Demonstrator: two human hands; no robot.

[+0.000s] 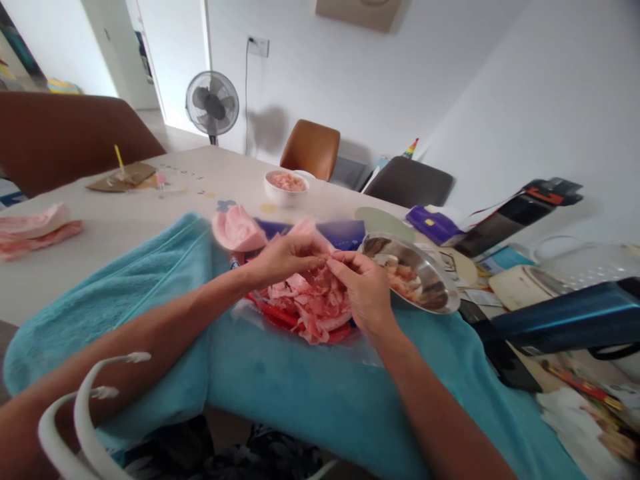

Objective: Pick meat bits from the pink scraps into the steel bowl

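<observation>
My left hand [295, 257] and my right hand [364, 283] meet in front of me, fingertips pinched together. Between them is a small piece of pink pomelo [327, 264], partly hidden by the fingers. Just below lies a heap of torn pink pomelo skins [310, 303] on a red and blue plastic bag [280, 315]. A thick pink rind piece [239, 229] rests at the heap's far left. Right of my right hand, a tilted steel bowl [440, 283] contains pomelo pieces [403, 279]. Farther back, a white bowl [285, 193] is filled with pink pulp [289, 181].
A teal towel [300, 373] covers the near table edge. More rind [37, 230] lies far left. On the right stand a blue bottle [570, 317], a dark bottle [505, 220] and a purple packet [434, 225]. Beyond the table are a fan [213, 103] and chairs [311, 148].
</observation>
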